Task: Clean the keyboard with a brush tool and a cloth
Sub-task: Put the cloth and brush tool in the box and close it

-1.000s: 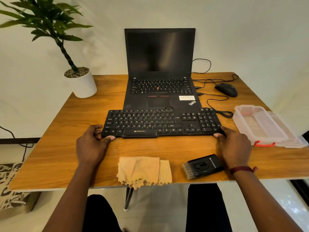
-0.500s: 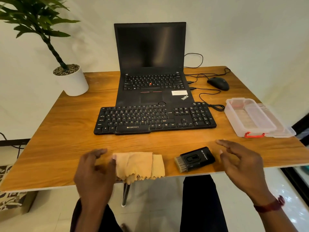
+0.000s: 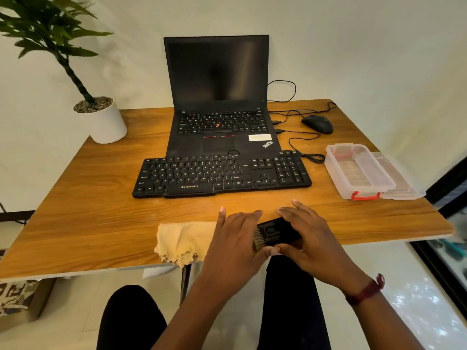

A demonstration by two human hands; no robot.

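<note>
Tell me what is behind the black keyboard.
An open laptop stands directly behind the keyboard, screen dark. The keyboard's back edge hides the laptop's front edge, so whether they touch cannot be seen.

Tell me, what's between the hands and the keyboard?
Just a bare strip of wooden table in front of the keyboard, as the head view shows.

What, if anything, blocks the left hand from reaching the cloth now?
Probably nothing, so yes. The left hand is beside the cloth, overlapping its right edge, fingers straight and holding nothing. The right hand holds the brush tool.
</note>
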